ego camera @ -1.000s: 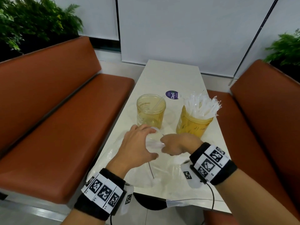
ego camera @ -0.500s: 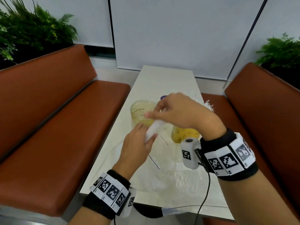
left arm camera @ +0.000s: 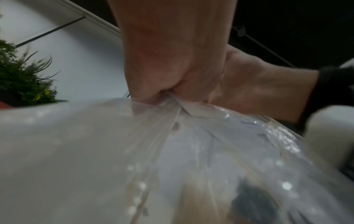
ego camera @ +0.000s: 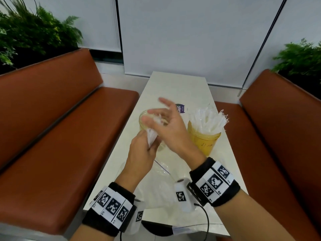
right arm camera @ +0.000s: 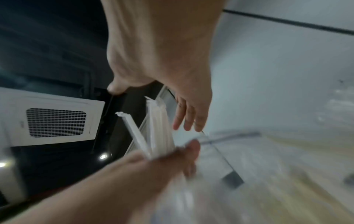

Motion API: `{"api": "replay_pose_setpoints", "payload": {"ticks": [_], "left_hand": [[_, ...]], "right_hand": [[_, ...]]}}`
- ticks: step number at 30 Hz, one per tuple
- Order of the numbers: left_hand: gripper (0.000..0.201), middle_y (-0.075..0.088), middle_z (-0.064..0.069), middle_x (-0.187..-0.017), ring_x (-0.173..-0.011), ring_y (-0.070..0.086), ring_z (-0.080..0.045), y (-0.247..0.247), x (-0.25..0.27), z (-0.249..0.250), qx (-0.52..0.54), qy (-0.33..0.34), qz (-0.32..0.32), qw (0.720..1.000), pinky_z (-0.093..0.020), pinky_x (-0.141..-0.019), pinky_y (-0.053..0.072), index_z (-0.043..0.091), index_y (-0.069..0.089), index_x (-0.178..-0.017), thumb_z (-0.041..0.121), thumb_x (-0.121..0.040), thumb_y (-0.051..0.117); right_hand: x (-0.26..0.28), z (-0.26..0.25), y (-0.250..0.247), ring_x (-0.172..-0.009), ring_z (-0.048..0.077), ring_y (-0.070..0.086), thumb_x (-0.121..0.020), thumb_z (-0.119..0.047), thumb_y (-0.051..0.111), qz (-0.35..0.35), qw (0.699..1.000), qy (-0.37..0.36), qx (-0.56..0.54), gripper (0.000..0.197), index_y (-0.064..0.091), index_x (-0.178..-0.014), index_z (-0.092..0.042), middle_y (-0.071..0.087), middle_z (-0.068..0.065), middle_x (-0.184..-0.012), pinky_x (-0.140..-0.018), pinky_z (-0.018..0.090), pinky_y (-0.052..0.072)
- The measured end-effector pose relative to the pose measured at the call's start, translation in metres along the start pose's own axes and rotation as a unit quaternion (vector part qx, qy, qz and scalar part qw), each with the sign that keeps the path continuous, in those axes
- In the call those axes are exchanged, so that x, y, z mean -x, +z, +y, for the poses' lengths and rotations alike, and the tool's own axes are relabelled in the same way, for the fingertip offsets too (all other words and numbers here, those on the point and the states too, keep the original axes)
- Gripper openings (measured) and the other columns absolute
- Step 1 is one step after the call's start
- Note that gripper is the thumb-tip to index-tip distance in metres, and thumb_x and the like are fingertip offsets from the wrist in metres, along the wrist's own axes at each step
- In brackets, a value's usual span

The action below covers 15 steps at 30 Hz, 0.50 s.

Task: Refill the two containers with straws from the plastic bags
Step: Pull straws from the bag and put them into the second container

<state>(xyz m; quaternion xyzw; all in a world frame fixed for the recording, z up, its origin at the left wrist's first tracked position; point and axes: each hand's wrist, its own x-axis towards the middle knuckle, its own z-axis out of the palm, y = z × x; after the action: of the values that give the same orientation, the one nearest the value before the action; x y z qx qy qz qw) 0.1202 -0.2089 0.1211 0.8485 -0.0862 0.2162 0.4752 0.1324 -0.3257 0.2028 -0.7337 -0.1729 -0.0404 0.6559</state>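
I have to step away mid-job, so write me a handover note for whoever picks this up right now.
Left hand: grips a bundle of straws, the plastic bag trailing from the same grip.
Right hand: open, fingers spread above the bundle, holding nothing.
Right container: packed with straws. Done.
Left container: mostly hidden behind the hands; it looks nearly empty.
Left to do: put the bundle into the left container, then top up from the bag on the table.
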Motion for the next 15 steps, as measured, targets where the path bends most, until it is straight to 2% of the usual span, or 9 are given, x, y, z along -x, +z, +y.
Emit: {"api": "replay_pose_setpoints", "payload": {"ticks": [2,3,4,5,7,8,9,12,15], "left_hand": [[0.017,0.064,0.010,-0.080,-0.078,0.066,-0.013,-0.001,0.001,0.002,0.046,-0.013,-0.001,0.999,-0.014,-0.067,0.049,0.017,0.066,-0.095,0.006,-0.090,0.055],[0.019,0.069,0.005,-0.084,-0.084,0.070,-0.013,0.000,0.001,0.003,0.078,-0.026,0.003,0.997,-0.024,-0.071,0.056,0.021,0.068,-0.097,0.012,-0.089,0.054],[0.019,0.071,0.001,-0.087,-0.087,0.072,-0.014,0.000,0.001,0.000,0.085,-0.033,0.008,0.996,-0.032,-0.073,0.060,0.022,0.069,-0.099,0.021,-0.088,0.053],[0.023,0.072,0.000,-0.086,-0.085,0.073,-0.012,-0.002,0.002,0.001,0.094,-0.041,0.016,0.995,-0.034,-0.071,0.060,0.019,0.070,-0.099,0.026,-0.086,0.053],[0.019,0.070,0.004,-0.077,-0.073,0.071,-0.009,-0.004,0.003,0.002,0.083,-0.048,0.009,0.995,-0.025,-0.061,0.057,0.010,0.069,-0.093,0.021,-0.084,0.056],[0.007,0.068,0.005,-0.072,-0.066,0.068,-0.008,-0.006,0.002,0.004,0.079,-0.050,0.000,0.996,-0.021,-0.055,0.054,0.011,0.068,-0.087,0.014,-0.085,0.062],[0.010,0.064,0.007,-0.067,-0.059,0.063,-0.005,-0.006,0.000,0.006,0.078,-0.059,-0.002,0.995,-0.015,-0.050,0.047,0.015,0.064,-0.081,0.007,-0.086,0.067],[0.030,0.060,0.011,-0.067,-0.055,0.057,0.001,-0.004,-0.001,0.005,0.064,-0.088,0.002,0.994,-0.010,-0.049,0.038,0.029,0.057,-0.076,0.013,-0.082,0.082],[0.027,0.068,0.010,-0.086,-0.076,0.066,-0.008,-0.005,-0.001,0.003,0.041,-0.091,-0.004,0.995,-0.021,-0.065,0.048,0.037,0.063,-0.084,0.029,-0.077,0.087]], "right_hand": [[0.006,0.015,0.013,-0.095,0.005,0.070,-0.081,-0.041,0.082,-0.049,0.993,0.009,0.104,0.043,0.069,-0.115,-0.019,0.074,-0.003,-0.102,-0.079,0.016,0.054],[0.007,0.019,0.018,-0.086,0.007,0.071,-0.089,-0.037,0.076,-0.047,0.989,-0.006,0.138,0.026,0.074,-0.103,-0.014,0.075,-0.002,-0.092,-0.077,0.023,0.057],[0.007,0.023,0.022,-0.077,0.010,0.070,-0.096,-0.034,0.068,-0.038,0.988,-0.017,0.148,0.025,0.074,-0.093,-0.011,0.073,-0.001,-0.081,-0.075,0.031,0.058],[0.005,0.026,0.025,-0.073,0.011,0.069,-0.100,-0.034,0.060,-0.029,0.988,-0.019,0.149,0.031,0.074,-0.087,-0.010,0.071,-0.001,-0.075,-0.076,0.038,0.059],[0.001,0.024,0.029,-0.079,0.012,0.071,-0.104,-0.039,0.050,-0.014,0.990,-0.013,0.141,0.041,0.076,-0.086,-0.013,0.075,-0.004,-0.080,-0.084,0.042,0.058],[-0.002,0.019,0.030,-0.083,0.014,0.072,-0.105,-0.039,0.047,-0.009,0.992,-0.013,0.127,0.043,0.076,-0.087,-0.013,0.077,-0.003,-0.083,-0.088,0.042,0.057],[-0.005,0.013,0.030,-0.081,0.017,0.074,-0.106,-0.038,0.046,-0.005,0.994,-0.018,0.104,0.041,0.071,-0.086,-0.013,0.077,0.000,-0.079,-0.088,0.042,0.057],[-0.015,-0.017,0.025,-0.055,0.023,0.067,-0.107,-0.030,0.046,0.029,0.998,-0.049,0.013,0.032,0.053,-0.081,-0.014,0.060,0.001,-0.058,-0.061,0.037,0.056],[-0.032,-0.053,0.010,-0.043,0.016,0.051,-0.108,-0.029,0.046,0.075,0.993,-0.090,-0.031,0.032,0.050,-0.080,-0.014,0.048,-0.005,-0.054,-0.051,0.040,0.054]]}}
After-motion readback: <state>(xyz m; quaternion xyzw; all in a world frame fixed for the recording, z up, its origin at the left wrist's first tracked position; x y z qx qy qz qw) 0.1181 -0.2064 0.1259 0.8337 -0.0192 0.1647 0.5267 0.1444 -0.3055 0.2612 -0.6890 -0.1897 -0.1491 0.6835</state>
